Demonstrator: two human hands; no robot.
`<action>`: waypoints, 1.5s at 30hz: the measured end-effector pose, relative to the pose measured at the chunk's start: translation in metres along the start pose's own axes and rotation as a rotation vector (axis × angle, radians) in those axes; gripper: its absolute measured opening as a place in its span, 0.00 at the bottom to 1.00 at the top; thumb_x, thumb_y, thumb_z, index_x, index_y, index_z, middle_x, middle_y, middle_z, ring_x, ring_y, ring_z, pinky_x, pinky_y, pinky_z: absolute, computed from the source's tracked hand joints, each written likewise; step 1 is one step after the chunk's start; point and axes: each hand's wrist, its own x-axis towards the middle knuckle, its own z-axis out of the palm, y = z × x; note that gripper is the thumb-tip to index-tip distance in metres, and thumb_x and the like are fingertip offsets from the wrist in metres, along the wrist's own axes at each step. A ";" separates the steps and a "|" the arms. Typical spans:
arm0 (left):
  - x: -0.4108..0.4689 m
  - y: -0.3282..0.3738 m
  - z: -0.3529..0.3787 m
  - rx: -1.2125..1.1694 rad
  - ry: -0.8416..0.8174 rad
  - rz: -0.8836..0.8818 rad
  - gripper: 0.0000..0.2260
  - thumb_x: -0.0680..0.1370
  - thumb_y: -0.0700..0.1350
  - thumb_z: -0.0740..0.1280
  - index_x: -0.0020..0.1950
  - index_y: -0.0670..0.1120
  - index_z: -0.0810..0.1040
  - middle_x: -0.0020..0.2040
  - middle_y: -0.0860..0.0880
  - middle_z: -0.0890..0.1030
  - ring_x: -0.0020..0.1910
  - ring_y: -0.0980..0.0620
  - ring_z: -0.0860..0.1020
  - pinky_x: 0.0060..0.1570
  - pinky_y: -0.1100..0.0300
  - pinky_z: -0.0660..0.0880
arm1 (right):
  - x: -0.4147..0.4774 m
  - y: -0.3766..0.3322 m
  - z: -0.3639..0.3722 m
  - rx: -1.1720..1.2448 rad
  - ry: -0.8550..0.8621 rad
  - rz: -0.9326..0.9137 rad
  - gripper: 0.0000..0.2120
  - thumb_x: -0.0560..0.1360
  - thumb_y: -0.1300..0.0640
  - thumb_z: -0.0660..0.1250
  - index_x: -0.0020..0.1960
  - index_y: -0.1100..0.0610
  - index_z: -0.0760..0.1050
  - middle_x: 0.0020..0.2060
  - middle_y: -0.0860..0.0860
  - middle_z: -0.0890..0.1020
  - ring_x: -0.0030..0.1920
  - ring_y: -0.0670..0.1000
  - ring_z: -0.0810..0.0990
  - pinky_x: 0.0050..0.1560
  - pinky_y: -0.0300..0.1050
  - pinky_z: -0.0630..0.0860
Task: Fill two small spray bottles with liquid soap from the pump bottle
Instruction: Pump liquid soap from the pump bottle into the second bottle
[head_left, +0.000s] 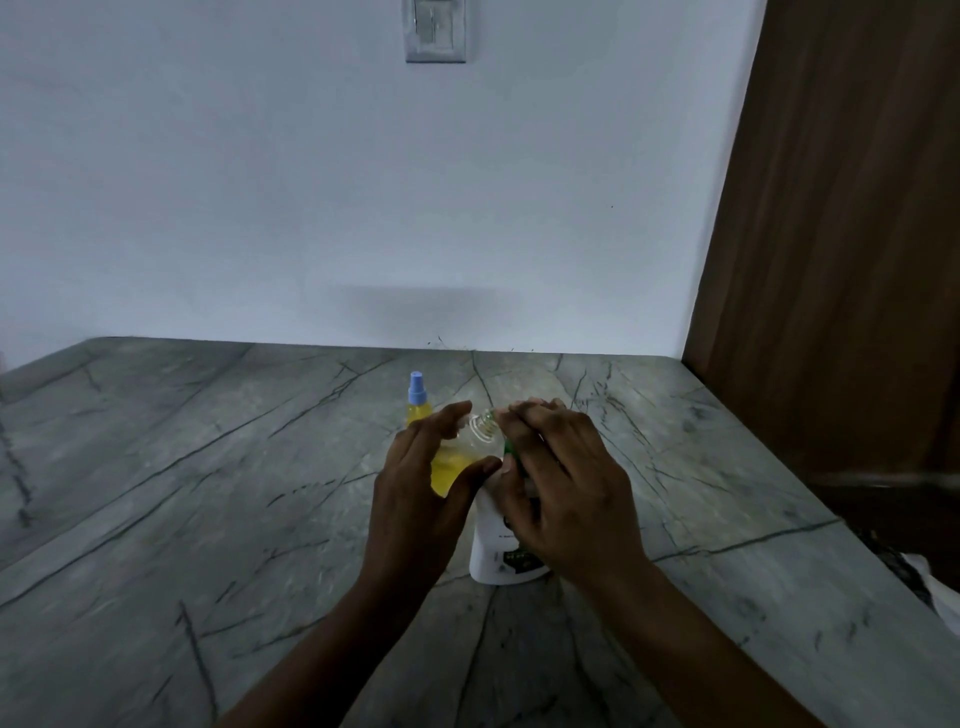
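Clear threaded-neck spray bottle (460, 460) tilts in left hand (415, 499).

The scene is dim, with a cold bluish cast. The plain white wall (311, 182) is the brightest area, fading toward the corners; a soft shadow band lies across it just above the grey veined stone counter (156, 493). The left hand (415, 499) and right hand (566, 499) read as dark shapes, their fingertips smeared by motion blur. Yellow liquid in the small clear plastic spray bottle (449, 470) is the only vivid colour. Wide-angle distortion bows the counter's edges and tilts the brown wooden door (831, 260).
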 end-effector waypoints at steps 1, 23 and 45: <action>0.000 0.000 0.000 0.001 0.004 0.003 0.22 0.70 0.55 0.65 0.62 0.52 0.71 0.53 0.53 0.75 0.50 0.54 0.75 0.45 0.67 0.70 | 0.001 0.001 0.000 -0.001 0.005 -0.013 0.21 0.81 0.54 0.52 0.56 0.66 0.79 0.50 0.60 0.81 0.55 0.54 0.74 0.59 0.45 0.72; -0.006 -0.007 0.000 0.007 -0.025 -0.016 0.21 0.69 0.52 0.67 0.61 0.55 0.69 0.53 0.55 0.74 0.51 0.66 0.71 0.45 0.70 0.67 | -0.013 -0.002 0.013 0.045 0.053 0.024 0.16 0.76 0.56 0.61 0.56 0.66 0.77 0.50 0.60 0.81 0.55 0.54 0.74 0.61 0.36 0.66; 0.000 -0.001 -0.001 0.034 0.009 -0.002 0.22 0.69 0.52 0.68 0.62 0.54 0.69 0.52 0.55 0.73 0.48 0.62 0.72 0.44 0.71 0.67 | -0.009 0.005 0.012 0.045 0.019 -0.030 0.17 0.81 0.53 0.53 0.63 0.62 0.68 0.59 0.55 0.70 0.61 0.54 0.71 0.61 0.45 0.70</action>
